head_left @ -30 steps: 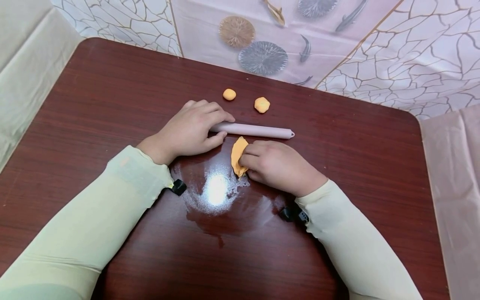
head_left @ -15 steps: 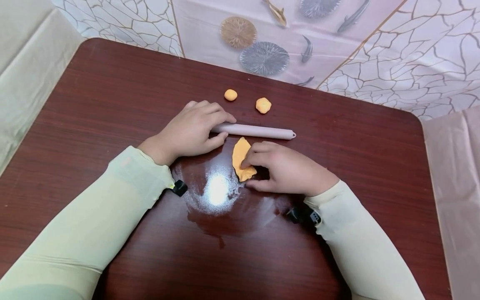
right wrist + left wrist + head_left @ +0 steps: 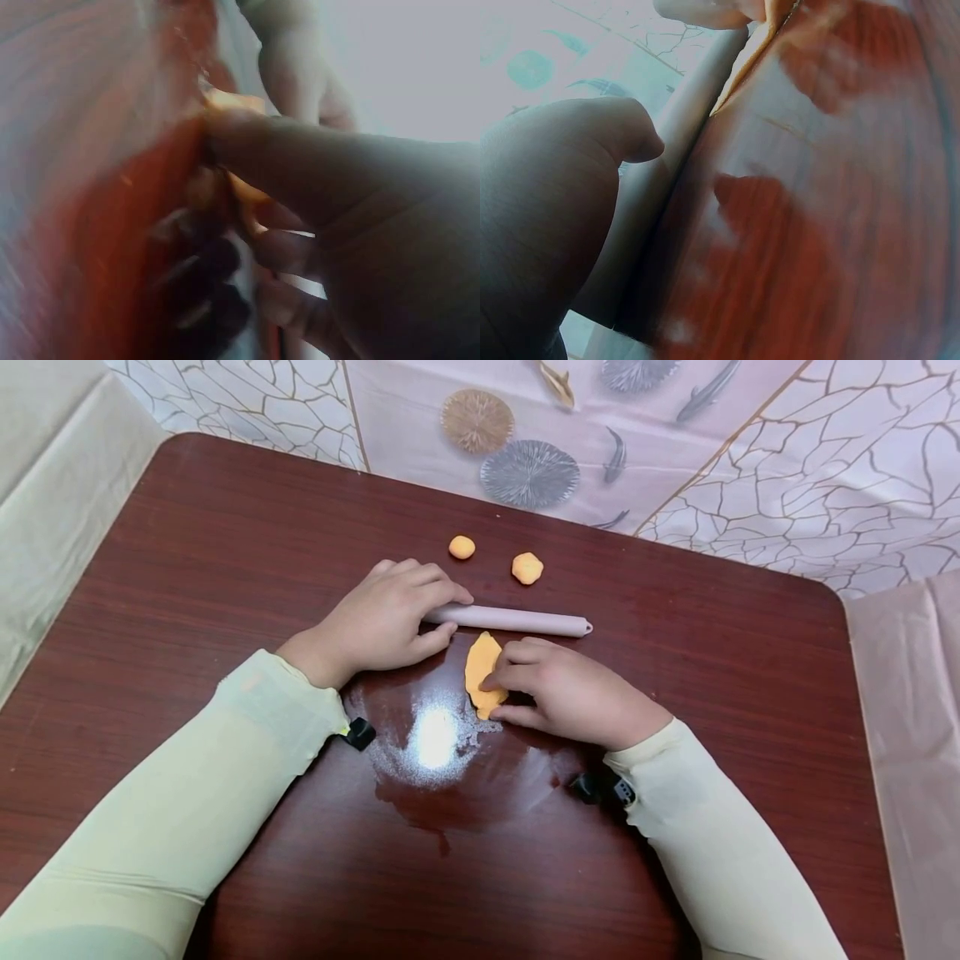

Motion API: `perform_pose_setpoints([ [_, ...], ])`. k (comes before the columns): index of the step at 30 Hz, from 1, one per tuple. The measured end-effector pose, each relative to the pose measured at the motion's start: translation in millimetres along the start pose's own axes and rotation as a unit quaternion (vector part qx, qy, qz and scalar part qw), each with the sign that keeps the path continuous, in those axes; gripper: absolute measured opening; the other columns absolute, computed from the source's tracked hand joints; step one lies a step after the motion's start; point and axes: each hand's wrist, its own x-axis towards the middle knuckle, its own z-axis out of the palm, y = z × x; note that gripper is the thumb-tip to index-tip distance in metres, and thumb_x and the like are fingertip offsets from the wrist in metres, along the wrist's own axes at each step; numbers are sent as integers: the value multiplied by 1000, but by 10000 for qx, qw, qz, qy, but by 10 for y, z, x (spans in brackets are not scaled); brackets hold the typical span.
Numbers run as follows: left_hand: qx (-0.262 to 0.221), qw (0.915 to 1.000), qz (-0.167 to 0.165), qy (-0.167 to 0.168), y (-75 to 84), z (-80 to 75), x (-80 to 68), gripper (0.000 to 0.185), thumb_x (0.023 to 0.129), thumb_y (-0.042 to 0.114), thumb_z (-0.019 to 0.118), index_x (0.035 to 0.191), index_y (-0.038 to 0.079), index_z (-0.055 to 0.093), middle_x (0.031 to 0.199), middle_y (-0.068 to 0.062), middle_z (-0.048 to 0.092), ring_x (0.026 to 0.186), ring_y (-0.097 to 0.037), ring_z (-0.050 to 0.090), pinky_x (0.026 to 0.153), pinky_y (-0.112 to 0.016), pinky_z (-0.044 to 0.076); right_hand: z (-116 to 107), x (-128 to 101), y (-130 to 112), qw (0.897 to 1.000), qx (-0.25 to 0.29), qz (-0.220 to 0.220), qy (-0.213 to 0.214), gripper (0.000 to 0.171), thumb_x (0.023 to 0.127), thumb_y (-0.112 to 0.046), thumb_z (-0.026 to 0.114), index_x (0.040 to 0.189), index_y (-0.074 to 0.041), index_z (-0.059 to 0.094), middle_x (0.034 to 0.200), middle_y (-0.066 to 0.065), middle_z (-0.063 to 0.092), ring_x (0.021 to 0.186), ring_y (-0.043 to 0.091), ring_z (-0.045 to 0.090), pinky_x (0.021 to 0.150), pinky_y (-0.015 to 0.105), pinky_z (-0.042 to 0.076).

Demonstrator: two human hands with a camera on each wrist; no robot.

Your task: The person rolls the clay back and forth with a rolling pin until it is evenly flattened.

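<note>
Both busy and apart, left hand (image 3: pixel 378 622) grips rod (image 3: pixel 517 620), likely so it can't roll, while right hand (image 3: pixel 573 689) pinches yellow sheet (image 3: pixel 482 662) on table (image 3: pixel 690 652) just nearside of rod, presumably for purchase.

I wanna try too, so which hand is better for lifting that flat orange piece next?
Probably the right hand: it pinches the flat orange piece by its edge, while the left hand is holding the rolling pin.
</note>
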Motion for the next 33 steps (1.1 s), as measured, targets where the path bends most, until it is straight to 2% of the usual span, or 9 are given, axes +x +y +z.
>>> perform_pose_setpoints([
  [4,-2,10000,13,6,-4,4,5,33,99,35,64,130,27,69,118,8,66,103,-20,56,92,-46,40,32,47,-24,9995,97,265,138,21,94,-34,81,109,-20,76,106,-8,65,102,9,58,95,28,49],
  [9,-16,10000,36,24,3,-2,10,32,98,34,64,129,26,69,117,7,66,104,-21,56,93,-47,41,2,104,-68,9956,432,833,-42,16,92,-30,84,98,-24,70,98,-9,61,92,8,55,85,26,47],
  [15,-48,10000,22,3,1,2,4,32,99,34,64,129,25,69,117,7,66,104,-21,56,93,-47,40,0,162,-63,9920,703,1042,-73,27,90,-27,86,81,-24,60,86,-5,57,80,9,51,74,26,43],
  [22,-63,10000,3,-16,-6,13,3,32,99,34,64,129,25,70,117,7,66,103,-21,56,92,-46,40,14,181,-38,9867,753,1441,-32,25,90,-29,85,83,-26,62,85,-7,58,78,9,52,73,28,44],
  [27,-66,10000,5,-16,3,14,10,32,99,34,65,129,25,70,117,7,66,103,-20,56,92,-46,40,41,161,-22,9895,540,1338,96,20,93,-28,82,89,-24,63,92,-8,60,85,9,54,78,29,46],
  [33,-58,10000,19,6,0,7,7,32,99,34,64,129,25,70,118,7,66,104,-21,56,92,-46,40,84,104,-9,9964,-403,621,401,10,100,-26,74,105,-21,68,103,-6,60,91,10,58,83,29,51],
])
